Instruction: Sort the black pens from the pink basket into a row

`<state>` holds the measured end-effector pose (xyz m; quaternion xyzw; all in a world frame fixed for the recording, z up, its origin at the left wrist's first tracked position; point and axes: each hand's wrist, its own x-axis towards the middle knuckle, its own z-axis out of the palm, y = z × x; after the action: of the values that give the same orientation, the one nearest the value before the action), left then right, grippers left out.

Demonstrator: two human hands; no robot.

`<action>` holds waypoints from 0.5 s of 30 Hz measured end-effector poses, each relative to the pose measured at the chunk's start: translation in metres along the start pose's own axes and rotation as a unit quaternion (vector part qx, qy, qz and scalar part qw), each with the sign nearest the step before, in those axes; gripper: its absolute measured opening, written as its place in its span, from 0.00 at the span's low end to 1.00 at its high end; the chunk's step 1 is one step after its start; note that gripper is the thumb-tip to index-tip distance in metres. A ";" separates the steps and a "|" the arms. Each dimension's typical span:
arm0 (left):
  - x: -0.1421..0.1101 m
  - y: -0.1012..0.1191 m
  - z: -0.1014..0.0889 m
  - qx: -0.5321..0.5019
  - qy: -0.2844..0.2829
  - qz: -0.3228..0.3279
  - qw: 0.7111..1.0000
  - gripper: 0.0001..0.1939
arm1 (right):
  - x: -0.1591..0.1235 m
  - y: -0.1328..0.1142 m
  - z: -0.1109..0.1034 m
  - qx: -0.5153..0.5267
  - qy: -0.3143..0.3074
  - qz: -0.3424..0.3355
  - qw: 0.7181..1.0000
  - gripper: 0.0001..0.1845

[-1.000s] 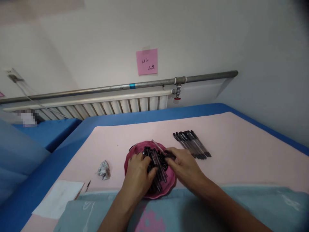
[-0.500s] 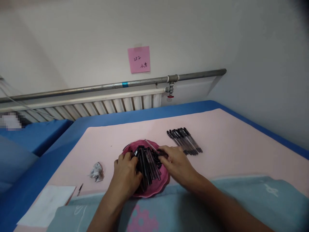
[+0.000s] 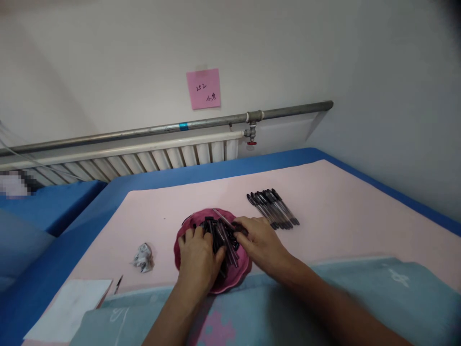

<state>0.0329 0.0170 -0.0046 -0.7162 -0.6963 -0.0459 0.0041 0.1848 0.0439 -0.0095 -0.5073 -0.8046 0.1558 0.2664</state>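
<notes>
A pink, wavy-rimmed bowl holds a heap of black and clear pen parts. My left hand reaches into its left side, with curled fingers on the heap and the thumb across black pieces. Its fingertips are partly hidden, and I cannot make out what they hold. At the right side of the bowl, my right hand pinches a clear pen barrel that points up and left over the rim. Behind that hand lies a row of capped black pens, side by side.
A crumpled paper ball lies left of the bowl. Nearer are a white sheet and a thin dark refill-like piece. Pink cover and teal cloth lie underneath. A pipe and radiator run along the wall.
My left hand has shifted right and inward over the heap, covering more of the black pieces. My right hand has barely moved and keeps the clear barrel. The view has shifted slightly.
</notes>
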 end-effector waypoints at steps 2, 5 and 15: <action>0.001 0.004 0.001 0.006 -0.003 -0.011 1.000 0.19 | 0.000 0.000 0.001 -0.001 0.001 -0.001 1.000 0.10; 0.004 0.007 0.004 0.002 -0.019 -0.015 1.000 0.18 | 0.000 0.001 0.001 -0.003 0.001 0.000 1.000 0.10; 0.005 0.001 0.004 0.003 -0.018 -0.007 1.000 0.14 | 0.000 -0.001 0.000 0.000 0.005 -0.007 1.000 0.10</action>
<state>0.0339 0.0226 -0.0080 -0.7118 -0.7017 -0.0308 -0.0066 0.1846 0.0434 -0.0089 -0.5024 -0.8069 0.1515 0.2712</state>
